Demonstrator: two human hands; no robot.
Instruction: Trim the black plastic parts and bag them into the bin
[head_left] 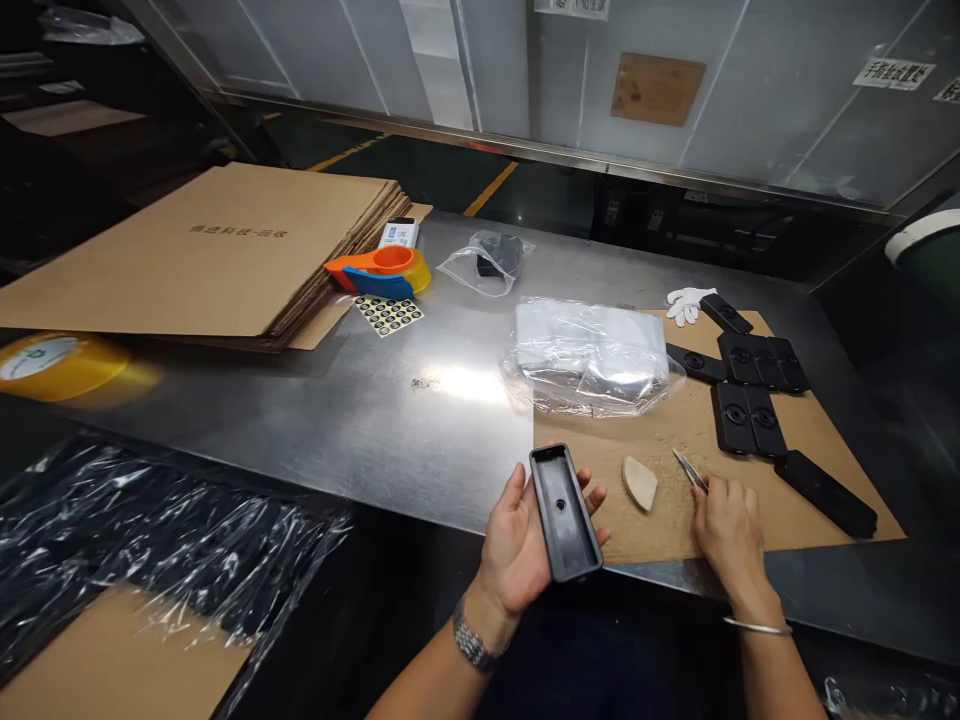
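On the palm of my left hand rests a black rectangular plastic shell, its hollow side facing up and a small hole in its floor. The thumb lies at one side and the fingertips show past the other. My right hand is closed around a slim, pointed metal tool just over the cardboard sheet; its handle is hidden in the fingers, so I cannot tell its exact kind. Between the hands lies a pale, wedge-shaped piece. Several black plastic parts sit to the right.
Behind my hands is a clear plastic bag with white contents. A white glove, a bagged black part, an orange-blue tape dispenser, a sticker sheet and stacked cardboard lie on the metal table.
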